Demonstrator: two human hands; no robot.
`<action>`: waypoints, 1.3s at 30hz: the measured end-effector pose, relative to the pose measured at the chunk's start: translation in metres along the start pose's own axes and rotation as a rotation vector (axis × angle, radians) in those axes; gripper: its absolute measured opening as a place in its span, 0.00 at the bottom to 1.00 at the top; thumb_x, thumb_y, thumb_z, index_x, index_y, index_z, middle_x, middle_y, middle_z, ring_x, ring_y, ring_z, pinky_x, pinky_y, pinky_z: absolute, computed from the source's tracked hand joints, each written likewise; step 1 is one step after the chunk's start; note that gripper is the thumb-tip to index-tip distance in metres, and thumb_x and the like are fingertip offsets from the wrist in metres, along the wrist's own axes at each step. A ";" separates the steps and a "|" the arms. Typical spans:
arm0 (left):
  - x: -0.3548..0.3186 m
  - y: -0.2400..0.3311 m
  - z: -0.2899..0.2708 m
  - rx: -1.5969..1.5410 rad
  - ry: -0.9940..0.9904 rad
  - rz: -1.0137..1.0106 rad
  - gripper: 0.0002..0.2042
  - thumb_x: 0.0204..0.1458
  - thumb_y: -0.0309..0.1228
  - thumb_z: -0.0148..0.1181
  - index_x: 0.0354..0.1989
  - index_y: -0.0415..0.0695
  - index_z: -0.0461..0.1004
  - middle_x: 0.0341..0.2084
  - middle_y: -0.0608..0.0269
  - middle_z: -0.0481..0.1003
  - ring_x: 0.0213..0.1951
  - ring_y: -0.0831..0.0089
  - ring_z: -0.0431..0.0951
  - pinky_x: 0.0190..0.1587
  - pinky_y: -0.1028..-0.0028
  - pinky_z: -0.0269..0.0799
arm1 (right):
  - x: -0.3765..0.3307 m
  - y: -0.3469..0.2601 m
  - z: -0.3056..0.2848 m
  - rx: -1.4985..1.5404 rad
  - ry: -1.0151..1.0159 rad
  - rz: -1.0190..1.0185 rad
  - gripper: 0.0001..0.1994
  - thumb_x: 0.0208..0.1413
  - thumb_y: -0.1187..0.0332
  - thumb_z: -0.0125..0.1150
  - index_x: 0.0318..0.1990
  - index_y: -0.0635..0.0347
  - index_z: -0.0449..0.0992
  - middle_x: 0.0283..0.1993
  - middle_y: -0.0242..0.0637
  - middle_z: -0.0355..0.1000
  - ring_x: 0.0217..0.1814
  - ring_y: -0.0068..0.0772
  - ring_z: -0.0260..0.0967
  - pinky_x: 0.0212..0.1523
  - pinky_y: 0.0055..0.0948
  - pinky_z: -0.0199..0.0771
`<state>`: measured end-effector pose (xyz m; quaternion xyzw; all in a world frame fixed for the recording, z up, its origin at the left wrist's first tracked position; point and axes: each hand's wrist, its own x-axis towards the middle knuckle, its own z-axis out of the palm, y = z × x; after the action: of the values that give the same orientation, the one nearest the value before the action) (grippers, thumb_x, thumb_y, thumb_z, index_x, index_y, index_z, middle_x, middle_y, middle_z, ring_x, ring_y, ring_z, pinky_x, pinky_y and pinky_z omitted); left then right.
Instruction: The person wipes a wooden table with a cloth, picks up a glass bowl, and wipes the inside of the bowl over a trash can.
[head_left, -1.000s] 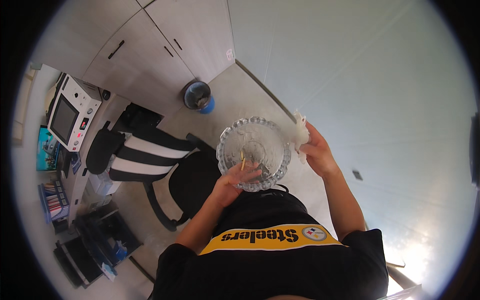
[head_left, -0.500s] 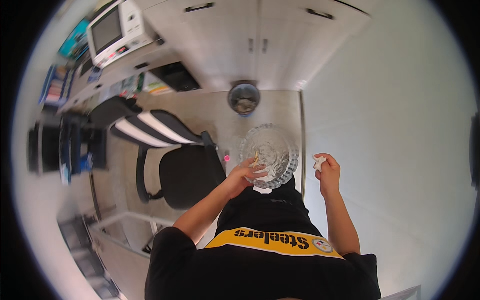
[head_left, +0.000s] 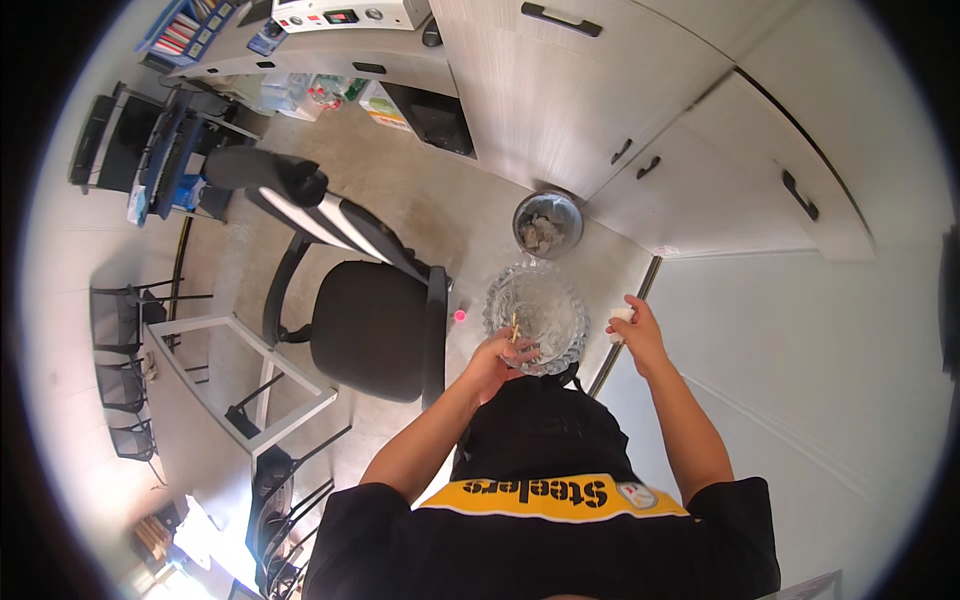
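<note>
My left hand (head_left: pixel 492 364) grips a clear glass bowl (head_left: pixel 552 295) with a scalloped rim by its near left side. The fingers reach over the rim. Beside those fingers is a small yellowish piece (head_left: pixel 515 326), too small to name. To the right of the bowl, my right hand (head_left: pixel 643 332) is closed on a crumpled white tissue (head_left: pixel 621 318), apart from the glass. Just beyond the bowl, a round dark bin (head_left: pixel 577 232) stands on the floor with crumpled waste inside.
A black office chair (head_left: pixel 370 325) stands close on my left. Pale cabinets (head_left: pixel 560 100) rise behind the bin, and a white wall or panel (head_left: pixel 790 370) runs along my right. A small pink object (head_left: pixel 460 316) lies on the floor by the chair. A metal-framed table (head_left: pixel 285 420) is at lower left.
My view has turned, and the cabinets and bin have shifted right in it. The bin now appears nearer the bowl. Both hands keep their hold, and the right hand has come slightly closer to the bowl.
</note>
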<state>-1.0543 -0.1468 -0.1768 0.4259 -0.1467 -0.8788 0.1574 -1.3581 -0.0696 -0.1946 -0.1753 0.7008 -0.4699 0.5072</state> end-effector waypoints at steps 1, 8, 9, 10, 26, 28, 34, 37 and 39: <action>0.017 0.014 -0.005 0.015 -0.020 -0.012 0.50 0.47 0.32 0.58 0.79 0.37 0.40 0.73 0.43 0.58 0.70 0.42 0.67 0.68 0.42 0.69 | 0.021 0.002 0.008 0.016 -0.018 0.012 0.13 0.64 0.68 0.65 0.51 0.64 0.77 0.40 0.34 0.77 0.39 0.27 0.77 0.42 0.30 0.78; 0.185 0.033 -0.065 -0.063 -0.018 -0.157 0.46 0.48 0.36 0.59 0.78 0.38 0.48 0.74 0.53 0.57 0.69 0.43 0.68 0.67 0.41 0.69 | 0.188 0.070 0.036 0.204 -0.049 0.316 0.14 0.72 0.62 0.55 0.55 0.62 0.75 0.52 0.38 0.76 0.50 0.32 0.78 0.50 0.36 0.80; 0.206 0.039 -0.075 -0.087 -0.017 -0.170 0.46 0.48 0.36 0.59 0.78 0.38 0.48 0.74 0.53 0.57 0.69 0.43 0.68 0.68 0.41 0.69 | 0.210 0.076 0.046 0.242 -0.084 0.332 0.14 0.72 0.61 0.54 0.55 0.62 0.74 0.53 0.39 0.76 0.53 0.33 0.78 0.51 0.36 0.81; 0.227 0.040 -0.088 -0.072 -0.005 -0.175 0.45 0.49 0.39 0.59 0.78 0.41 0.51 0.72 0.54 0.61 0.67 0.45 0.70 0.66 0.43 0.71 | 0.229 0.084 0.055 0.176 -0.135 0.305 0.16 0.72 0.59 0.55 0.56 0.62 0.73 0.51 0.39 0.77 0.50 0.35 0.80 0.46 0.37 0.83; 0.454 0.039 -0.145 -0.196 0.317 -0.318 0.39 0.61 0.62 0.42 0.69 0.41 0.63 0.53 0.44 0.79 0.44 0.48 0.86 0.44 0.59 0.87 | 0.436 0.149 0.071 -0.660 -0.092 0.363 0.18 0.66 0.62 0.60 0.47 0.74 0.79 0.39 0.49 0.80 0.27 0.43 0.82 0.21 0.37 0.84; 0.462 0.054 -0.147 -0.280 0.307 -0.288 0.38 0.61 0.60 0.42 0.69 0.40 0.63 0.52 0.41 0.79 0.44 0.46 0.86 0.43 0.59 0.88 | 0.452 0.117 0.085 -0.729 -0.100 0.334 0.18 0.64 0.63 0.63 0.45 0.78 0.79 0.38 0.53 0.80 0.26 0.45 0.81 0.22 0.39 0.85; 0.462 0.038 -0.152 -0.368 0.367 -0.389 0.38 0.60 0.57 0.44 0.69 0.37 0.61 0.53 0.34 0.77 0.46 0.39 0.85 0.45 0.54 0.87 | 0.466 0.135 0.083 -0.854 -0.143 0.424 0.17 0.64 0.64 0.64 0.44 0.76 0.80 0.38 0.53 0.81 0.26 0.46 0.82 0.22 0.37 0.85; 0.452 0.038 -0.151 -0.407 0.368 -0.427 0.37 0.59 0.54 0.47 0.69 0.37 0.61 0.52 0.38 0.78 0.45 0.41 0.85 0.44 0.54 0.87 | 0.454 0.146 0.074 -0.780 -0.144 0.433 0.16 0.63 0.63 0.65 0.44 0.72 0.81 0.36 0.50 0.81 0.27 0.42 0.81 0.23 0.35 0.82; 0.446 0.038 -0.151 -0.335 0.298 -0.360 0.37 0.57 0.49 0.52 0.72 0.39 0.58 0.52 0.41 0.78 0.45 0.45 0.86 0.44 0.55 0.87 | 0.446 0.147 0.067 -0.699 -0.153 0.416 0.16 0.62 0.62 0.67 0.45 0.68 0.82 0.36 0.49 0.80 0.31 0.41 0.81 0.27 0.36 0.82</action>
<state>-1.1909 -0.3791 -0.5651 0.5374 0.1033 -0.8325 0.0868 -1.4545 -0.3515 -0.5640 -0.2260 0.7991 -0.0768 0.5517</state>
